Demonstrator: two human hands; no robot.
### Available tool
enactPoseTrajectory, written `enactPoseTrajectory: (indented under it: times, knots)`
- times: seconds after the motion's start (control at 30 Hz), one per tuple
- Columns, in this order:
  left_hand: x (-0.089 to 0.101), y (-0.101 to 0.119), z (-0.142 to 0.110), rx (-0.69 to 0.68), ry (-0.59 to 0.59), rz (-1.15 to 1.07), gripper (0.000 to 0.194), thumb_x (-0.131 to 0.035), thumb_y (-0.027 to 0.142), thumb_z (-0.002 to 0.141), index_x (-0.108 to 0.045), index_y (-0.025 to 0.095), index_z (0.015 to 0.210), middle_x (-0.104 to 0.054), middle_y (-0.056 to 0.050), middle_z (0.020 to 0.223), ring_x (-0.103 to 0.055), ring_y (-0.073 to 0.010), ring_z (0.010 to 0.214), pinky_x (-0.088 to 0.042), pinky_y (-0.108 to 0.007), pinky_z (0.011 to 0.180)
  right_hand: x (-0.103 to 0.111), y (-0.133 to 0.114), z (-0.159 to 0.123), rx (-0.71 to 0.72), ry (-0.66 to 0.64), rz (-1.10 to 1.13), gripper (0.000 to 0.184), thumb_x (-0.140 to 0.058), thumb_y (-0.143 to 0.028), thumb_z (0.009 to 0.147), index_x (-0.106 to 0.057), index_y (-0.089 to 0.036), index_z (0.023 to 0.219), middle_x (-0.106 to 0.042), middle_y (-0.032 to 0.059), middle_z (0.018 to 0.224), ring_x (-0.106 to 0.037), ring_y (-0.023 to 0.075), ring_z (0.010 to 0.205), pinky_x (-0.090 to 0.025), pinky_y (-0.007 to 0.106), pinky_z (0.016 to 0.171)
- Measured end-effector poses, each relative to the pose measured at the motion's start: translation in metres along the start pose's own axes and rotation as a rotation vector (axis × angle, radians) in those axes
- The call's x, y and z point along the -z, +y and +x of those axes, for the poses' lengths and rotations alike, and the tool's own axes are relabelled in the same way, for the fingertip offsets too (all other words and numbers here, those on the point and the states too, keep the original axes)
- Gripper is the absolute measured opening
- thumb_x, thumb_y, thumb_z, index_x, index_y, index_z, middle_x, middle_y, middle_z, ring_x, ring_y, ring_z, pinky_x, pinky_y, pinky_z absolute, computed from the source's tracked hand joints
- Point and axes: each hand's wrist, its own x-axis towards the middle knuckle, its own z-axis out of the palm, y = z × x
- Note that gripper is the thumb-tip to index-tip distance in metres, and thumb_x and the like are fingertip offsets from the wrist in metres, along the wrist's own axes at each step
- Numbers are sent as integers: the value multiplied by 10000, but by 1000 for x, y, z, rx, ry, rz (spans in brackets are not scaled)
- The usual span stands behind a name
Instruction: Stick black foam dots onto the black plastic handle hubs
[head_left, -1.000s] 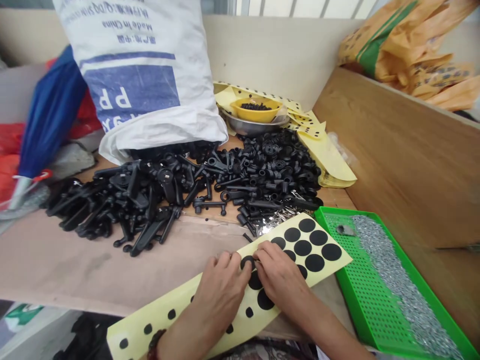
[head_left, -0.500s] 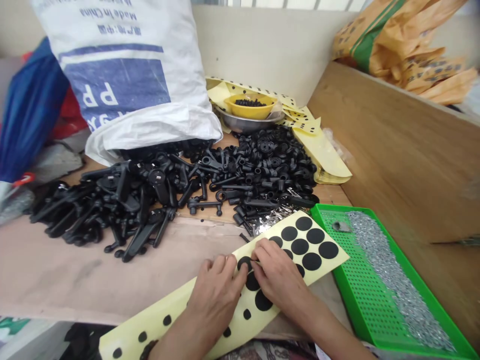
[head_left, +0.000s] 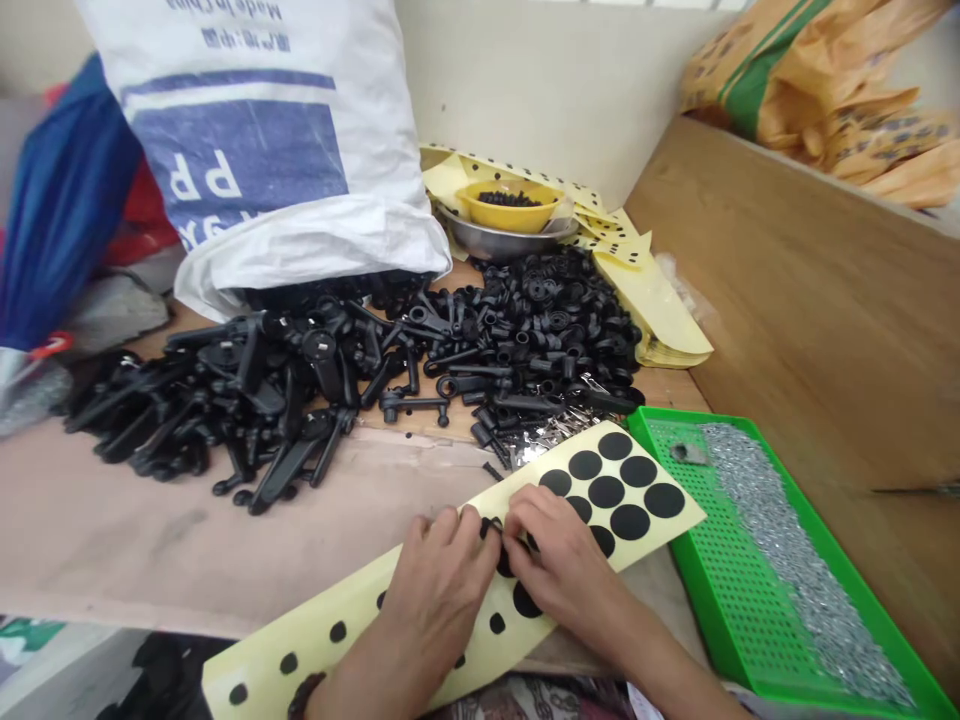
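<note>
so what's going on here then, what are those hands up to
A person's left hand and right hand meet over a yellow sheet, fingertips at a black disc they mostly hide; whether it has come loose is hard to tell. More discs sit uncovered at the sheet's far right end. Behind the sheet lie heaped black parts, and a green tray holding small metal pieces stands to the right.
</note>
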Motion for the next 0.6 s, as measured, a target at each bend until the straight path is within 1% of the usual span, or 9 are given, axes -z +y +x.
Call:
enactPoseTrajectory:
  times: [0.17, 0.3, 0.33, 0.4, 0.47, 0.5, 0.6]
  knots:
    - [2, -3, 0, -4, 7, -57, 264, -487, 50, 809, -584, 200, 1003, -602, -65, 945, -529, -254, 793, -441, -381, 621, 4, -2, -1, -23, -5, 199, 225, -448, -16, 773, -371, -217, 707, -536, 30, 776, -473, 208, 784, -392, 346, 711]
    - [6, -8, -4, -18, -13, -120, 364, -459, 9, 782, -587, 197, 1066, -609, -88, 1008, -546, -261, 824, -466, -386, 628, 5, -3, -1, -30, -20, 245, 219, -453, -38, 790, -368, -222, 706, -544, 32, 785, -480, 217, 822, -396, 360, 741]
    - [7, -11, -5, -21, -30, -142, 370, -456, 6, 776, -592, 196, 1063, -609, -91, 1010, -549, -265, 832, -474, -391, 634, 5, -3, -1, -42, -33, 248, 214, -456, -42, 789, -374, -222, 707, -547, 34, 792, -484, 221, 834, -397, 365, 748]
    - [11, -20, -5, -41, -75, -224, 309, -461, 17, 779, -615, 184, 988, -609, -95, 1004, -556, -264, 854, -493, -392, 666, 7, -2, -2, -71, -60, 269, 204, -456, -40, 780, -392, -221, 711, -555, 41, 816, -494, 228, 867, -400, 376, 770]
    - [13, -31, 1, -48, -97, -311, 235, -451, 34, 810, -621, 168, 901, -606, -93, 1002, -562, -245, 884, -505, -368, 713, 9, -1, -2, -105, -82, 326, 197, -454, -37, 768, -409, -219, 709, -570, 47, 844, -508, 230, 897, -407, 379, 791]
    - [14, -36, 6, -40, -97, -335, 234, -436, 37, 829, -619, 166, 893, -604, -89, 1007, -563, -232, 893, -506, -349, 731, 10, 0, -3, -128, -91, 364, 195, -455, -36, 761, -415, -218, 702, -578, 49, 859, -516, 229, 909, -412, 378, 801]
    - [8, -45, 28, -16, -66, -283, 294, -414, 20, 849, -597, 183, 1012, -592, -67, 1032, -556, -208, 899, -495, -326, 747, 12, 2, -3, -194, -109, 479, 189, -468, -36, 712, -424, -216, 677, -600, 61, 906, -536, 237, 968, -419, 382, 844]
